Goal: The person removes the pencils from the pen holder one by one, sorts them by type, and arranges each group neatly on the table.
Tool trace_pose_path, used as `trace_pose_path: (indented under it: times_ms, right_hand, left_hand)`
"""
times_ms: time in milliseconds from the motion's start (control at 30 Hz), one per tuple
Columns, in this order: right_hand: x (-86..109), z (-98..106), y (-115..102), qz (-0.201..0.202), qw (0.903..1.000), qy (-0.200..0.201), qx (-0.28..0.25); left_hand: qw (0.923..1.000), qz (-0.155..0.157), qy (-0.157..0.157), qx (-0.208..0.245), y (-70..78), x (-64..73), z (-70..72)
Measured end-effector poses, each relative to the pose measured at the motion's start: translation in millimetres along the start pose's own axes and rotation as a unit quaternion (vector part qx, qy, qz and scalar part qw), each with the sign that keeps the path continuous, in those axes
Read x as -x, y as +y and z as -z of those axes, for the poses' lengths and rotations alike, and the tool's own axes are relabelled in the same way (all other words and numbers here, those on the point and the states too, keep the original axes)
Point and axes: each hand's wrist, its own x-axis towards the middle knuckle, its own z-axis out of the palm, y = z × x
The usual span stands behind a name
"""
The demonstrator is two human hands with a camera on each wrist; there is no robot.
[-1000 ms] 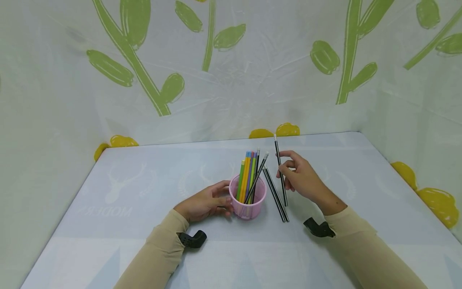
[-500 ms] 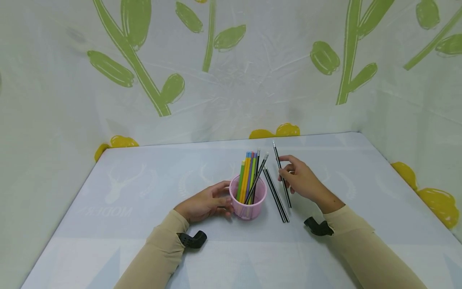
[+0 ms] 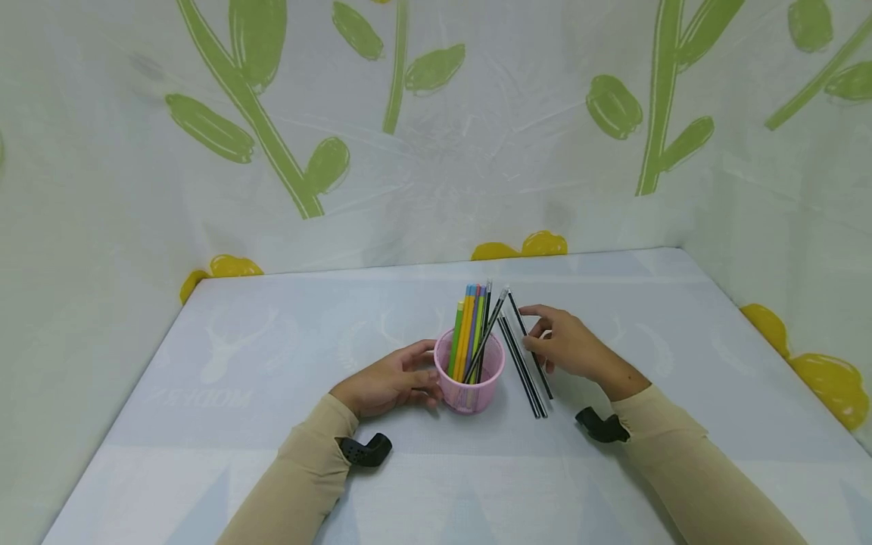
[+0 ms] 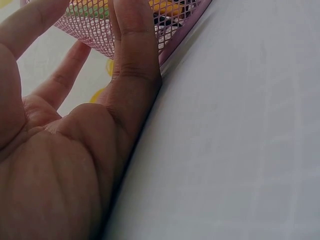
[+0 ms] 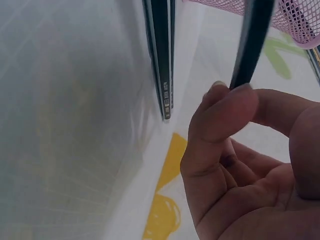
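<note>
A pink mesh pencil cup [image 3: 471, 395] stands mid-table with several coloured pencils [image 3: 465, 337] and black ones upright inside. One black pencil leans right across its rim. My left hand [image 3: 388, 384] rests at the cup's left side, fingers spread and fingertips at the mesh wall [image 4: 92, 22]. Just right of the cup, my right hand [image 3: 568, 344] pinches a slim black pencil [image 3: 515, 312] between thumb and fingers. The pencil slants, white eraser end away from me, low over the table. Between it and the cup, black pencils [image 3: 523, 371] lie side by side on the tabletop.
The pale table [image 3: 436, 484] carries faint printed patterns. Behind it hangs a whitish backdrop [image 3: 477, 182] with green leaves and yellow shapes, which also runs up both sides. A black strap piece [image 3: 364, 452] sits at each wrist.
My right hand has lowered the pinched pencil toward me and tipped its eraser end left, closer to the cup. The left hand and the cup have stayed in place.
</note>
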Motion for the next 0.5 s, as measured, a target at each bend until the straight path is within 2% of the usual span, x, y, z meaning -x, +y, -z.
trace_pose_path:
  times_ms: [233,500]
  right_hand:
    - [-0.7,0.2,3.0,0.01,0.9993,-0.017,0.031]
    - [0.3,-0.5,2.2,-0.001,0.9979,-0.043,0.049]
  left_hand:
    - [1.0,0.001,-0.001,0.0,1.1,0.1,0.1]
    - [1.0,0.003,0.002,-0.001,0.7,0.0,-0.3]
